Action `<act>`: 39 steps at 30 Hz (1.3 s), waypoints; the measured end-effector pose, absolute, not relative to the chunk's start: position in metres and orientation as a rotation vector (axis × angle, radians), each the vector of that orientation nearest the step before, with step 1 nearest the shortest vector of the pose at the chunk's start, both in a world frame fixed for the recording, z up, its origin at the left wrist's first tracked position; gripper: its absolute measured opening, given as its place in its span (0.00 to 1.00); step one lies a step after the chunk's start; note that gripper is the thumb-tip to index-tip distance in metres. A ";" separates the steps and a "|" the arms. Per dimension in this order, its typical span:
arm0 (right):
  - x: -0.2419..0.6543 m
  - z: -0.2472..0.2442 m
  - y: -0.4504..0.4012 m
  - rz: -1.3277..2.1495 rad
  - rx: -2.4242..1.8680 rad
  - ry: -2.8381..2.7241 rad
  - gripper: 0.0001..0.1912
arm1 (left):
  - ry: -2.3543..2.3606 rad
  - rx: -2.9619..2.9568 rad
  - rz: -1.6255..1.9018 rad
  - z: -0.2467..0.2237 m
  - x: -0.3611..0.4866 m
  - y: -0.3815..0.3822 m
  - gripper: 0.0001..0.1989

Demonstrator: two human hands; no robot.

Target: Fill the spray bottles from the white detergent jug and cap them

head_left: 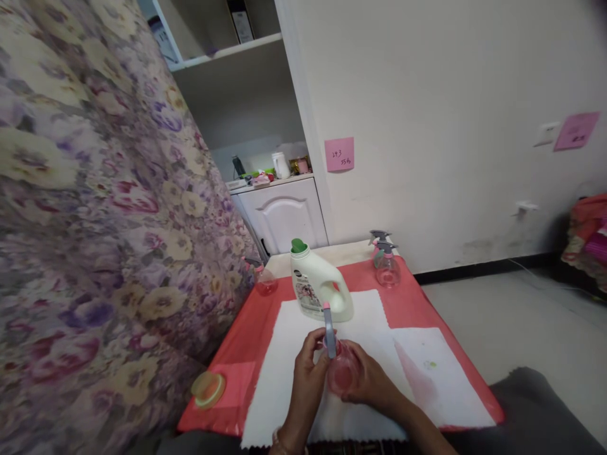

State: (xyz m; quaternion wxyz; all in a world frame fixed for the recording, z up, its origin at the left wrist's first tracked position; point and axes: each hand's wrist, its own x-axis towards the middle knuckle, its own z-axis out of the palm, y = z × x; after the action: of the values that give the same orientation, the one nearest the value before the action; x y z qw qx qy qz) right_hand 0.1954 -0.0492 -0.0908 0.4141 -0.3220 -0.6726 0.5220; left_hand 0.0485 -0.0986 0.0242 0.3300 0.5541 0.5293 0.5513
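Note:
Over the white cloth I hold a small clear spray bottle with a grey trigger head and a pink nozzle and collar. My right hand wraps round the bottle's body from the right. At the neck, my left hand has its fingers closed on the trigger head. Just beyond stands a large pale-green jug with a handle, a printed label and a green spout in its open mouth. A round yellowish lid or shallow dish lies at the near left.
More spray bottles stand on the red-covered table: one bottle at the left edge, another among those at the back right. A stained white sheet lies at right. A floral curtain hangs close on the left.

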 end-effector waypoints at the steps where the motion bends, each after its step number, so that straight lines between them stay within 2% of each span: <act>1: 0.195 -0.091 -0.049 1.317 -0.795 -1.691 0.50 | 1.386 1.452 1.439 0.022 0.048 -0.098 0.13; 12: 0.196 -0.087 -0.050 1.322 -0.788 -1.682 0.50 | 1.305 1.342 1.438 0.023 0.054 -0.100 0.13; 19: 0.194 -0.090 -0.049 1.322 -0.715 -1.662 0.49 | 1.339 1.372 1.415 0.021 0.054 -0.098 0.16; 30: 0.193 -0.089 -0.050 1.324 -0.754 -1.666 0.49 | 1.427 1.440 1.443 0.009 0.054 -0.097 0.13; 35: 0.195 -0.088 -0.051 1.370 -0.704 -1.632 0.53 | 1.446 1.540 1.405 0.010 0.052 -0.096 0.12; 37: 0.201 -0.078 -0.051 1.341 -0.690 -1.615 0.48 | 1.435 1.548 1.404 0.010 0.052 -0.097 0.12; 39: 0.208 -0.061 -0.053 1.259 -0.681 -1.616 0.36 | 1.417 1.543 1.405 0.010 0.052 -0.097 0.13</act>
State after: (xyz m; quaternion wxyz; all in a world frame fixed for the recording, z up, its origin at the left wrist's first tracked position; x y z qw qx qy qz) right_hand 0.2076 -0.0527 -0.0611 0.4718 -0.2783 -0.6599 0.5143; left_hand 0.0520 -0.0975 0.0095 0.3047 0.5825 0.5351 0.5306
